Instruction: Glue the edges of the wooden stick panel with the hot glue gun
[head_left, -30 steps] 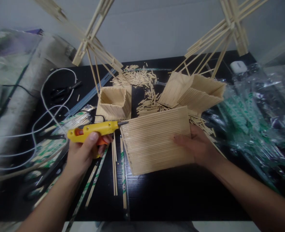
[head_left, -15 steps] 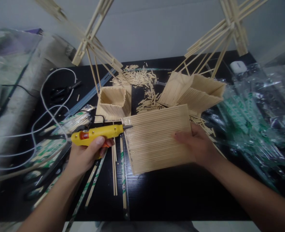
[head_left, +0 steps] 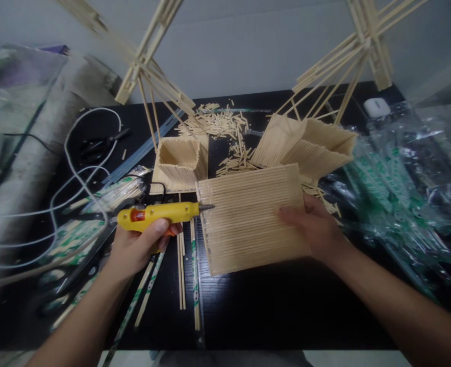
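Note:
My left hand [head_left: 143, 247] is wrapped round a yellow hot glue gun [head_left: 164, 214] with an orange trigger. The gun's metal nozzle points right and lies over the left edge of a flat panel [head_left: 248, 224] made of wooden sticks laid side by side. Whether the nozzle touches the panel I cannot tell. My right hand [head_left: 317, 229] grips the panel at its right edge, thumb on the face towards me, fingers hidden behind. A shiny strip runs down the panel's left edge. Behind the panel stand a stick-built open box [head_left: 179, 158] on a square base and a larger stick-built piece [head_left: 305, 137].
Short cut sticks [head_left: 218, 122] lie heaped at the back of the black table [head_left: 286, 316]. Tall stick frames [head_left: 141, 66] rise at both sides. Pliers [head_left: 97, 145], a white cable [head_left: 72, 168] and wrapped chopsticks lie left; clear plastic wrappers [head_left: 397, 178] pile up right.
The glue gun has shifted slightly right and down, its nozzle still over the panel's left edge. The panel has moved slightly right in my right hand.

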{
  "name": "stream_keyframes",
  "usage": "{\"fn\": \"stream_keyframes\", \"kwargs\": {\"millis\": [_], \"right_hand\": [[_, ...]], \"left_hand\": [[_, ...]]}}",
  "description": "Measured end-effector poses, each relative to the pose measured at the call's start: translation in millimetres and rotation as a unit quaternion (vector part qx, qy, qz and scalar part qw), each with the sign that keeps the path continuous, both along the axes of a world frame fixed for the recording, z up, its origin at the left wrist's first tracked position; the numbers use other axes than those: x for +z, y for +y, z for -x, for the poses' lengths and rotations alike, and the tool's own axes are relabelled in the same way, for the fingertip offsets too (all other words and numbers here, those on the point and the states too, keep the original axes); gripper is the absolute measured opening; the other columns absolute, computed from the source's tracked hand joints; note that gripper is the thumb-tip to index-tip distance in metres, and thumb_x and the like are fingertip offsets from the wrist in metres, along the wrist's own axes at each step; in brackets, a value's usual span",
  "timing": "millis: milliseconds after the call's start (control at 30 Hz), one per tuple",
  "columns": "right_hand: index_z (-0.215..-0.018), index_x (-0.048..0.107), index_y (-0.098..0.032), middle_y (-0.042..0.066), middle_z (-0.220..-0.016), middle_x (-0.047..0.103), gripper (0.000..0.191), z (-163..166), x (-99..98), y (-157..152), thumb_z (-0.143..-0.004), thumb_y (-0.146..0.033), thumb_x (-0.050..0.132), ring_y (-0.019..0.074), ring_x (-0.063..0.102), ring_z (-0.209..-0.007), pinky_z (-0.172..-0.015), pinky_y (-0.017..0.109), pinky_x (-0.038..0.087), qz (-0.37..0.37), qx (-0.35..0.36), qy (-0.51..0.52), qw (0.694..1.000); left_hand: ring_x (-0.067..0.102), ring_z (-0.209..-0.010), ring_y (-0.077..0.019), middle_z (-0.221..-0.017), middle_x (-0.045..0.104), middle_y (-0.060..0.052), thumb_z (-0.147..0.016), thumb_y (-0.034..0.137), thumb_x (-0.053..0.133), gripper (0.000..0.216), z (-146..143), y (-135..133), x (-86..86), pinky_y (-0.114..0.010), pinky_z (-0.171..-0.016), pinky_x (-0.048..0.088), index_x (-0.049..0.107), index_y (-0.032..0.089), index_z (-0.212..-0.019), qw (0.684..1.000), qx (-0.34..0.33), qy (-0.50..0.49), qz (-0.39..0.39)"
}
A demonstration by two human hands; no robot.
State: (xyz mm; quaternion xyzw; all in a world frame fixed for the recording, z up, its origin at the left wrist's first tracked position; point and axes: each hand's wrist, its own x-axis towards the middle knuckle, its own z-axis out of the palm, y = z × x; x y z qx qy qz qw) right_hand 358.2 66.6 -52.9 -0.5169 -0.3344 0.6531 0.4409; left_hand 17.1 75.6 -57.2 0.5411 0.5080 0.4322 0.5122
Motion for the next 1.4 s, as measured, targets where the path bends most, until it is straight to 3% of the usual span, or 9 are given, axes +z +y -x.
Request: {"fn": "stream_keyframes", "kwargs": {"millis": [300,467,633,933,1067,1233,1400], "right_hand": [[-0.086,0.089,-0.029,0.005,-0.094,0.091,0.031,-1,1.4,-4,-0.076,-0.053,0.107,0.0333,0.088,-0.091,-0.087,0.045,0.07,-0.02,0.017,0.004,1.0],[-0.088,0.09,-0.028,0.005,-0.094,0.091,0.034,1,-0.4,-5,-0.075,-0.055,0.107,0.0326,0.087,-0.089,-0.087,0.046,0.069,-0.01,0.001,0.012,1.0],[-0.086,0.088,-0.03,0.003,-0.093,0.091,0.029,0,-4.6,-4,-0.073,-0.046,0.108,0.0321,0.087,-0.087,-0.085,0.045,0.069,0.003,-0.027,0.016,1.0],[-0.082,0.087,-0.031,0.002,-0.088,0.09,0.034,2,-3.4,3,-0.064,-0.047,0.111,0.0339,0.087,-0.087,-0.085,0.048,0.07,0.02,-0.06,0.027,0.998],[-0.079,0.087,-0.031,0.002,-0.089,0.09,0.036,4,-1.8,6,-0.061,-0.049,0.112,0.0345,0.087,-0.089,-0.085,0.048,0.071,0.024,-0.083,0.031,0.996],[-0.078,0.086,-0.03,0.003,-0.09,0.09,0.034,4,-1.9,6,-0.061,-0.045,0.112,0.0356,0.087,-0.092,-0.09,0.05,0.07,0.029,-0.103,0.044,0.993],[-0.078,0.085,-0.03,0.003,-0.093,0.09,0.031,3,-3.9,7,-0.065,-0.043,0.109,0.037,0.086,-0.098,-0.092,0.051,0.07,0.035,-0.117,0.042,0.992]], "left_hand": [[0.06,-0.043,-0.0134,-0.07,0.082,-0.008,-0.091,0.064,0.093,0.047,-6,2,2.2,-0.024,-0.036,0.045,0.088,0.018,-0.078,0.998,0.03,-0.046,-0.016],[0.06,-0.042,-0.014,-0.067,0.081,-0.007,-0.092,0.066,0.091,0.05,-3,2,1.5,-0.024,-0.037,0.047,0.088,0.019,-0.075,1.0,0.022,-0.016,-0.009],[0.059,-0.039,-0.014,-0.066,0.081,-0.009,-0.091,0.07,0.089,0.055,-1,1,0.8,-0.024,-0.036,0.046,0.086,0.018,-0.071,1.0,-0.014,0.023,0.002],[0.056,-0.038,-0.0135,-0.054,0.072,-0.005,-0.094,0.072,0.086,0.057,1,1,-0.5,-0.022,-0.036,0.047,0.088,0.019,-0.072,0.997,-0.07,0.035,0.008],[0.059,-0.04,-0.012,-0.064,0.08,-0.008,-0.095,0.072,0.086,0.059,2,-1,-2.3,-0.021,-0.037,0.048,0.088,0.017,-0.075,0.996,-0.082,0.036,0.009],[0.059,-0.041,-0.0127,-0.056,0.073,-0.005,-0.099,0.072,0.083,0.06,5,-3,-4.1,-0.021,-0.039,0.047,0.088,0.016,-0.076,0.992,-0.108,0.062,0.006],[0.057,-0.043,-0.012,-0.065,0.079,-0.007,-0.096,0.076,0.083,0.063,3,-3,-2.2,-0.022,-0.039,0.047,0.087,0.017,-0.076,0.99,-0.12,0.074,0.026]]}}
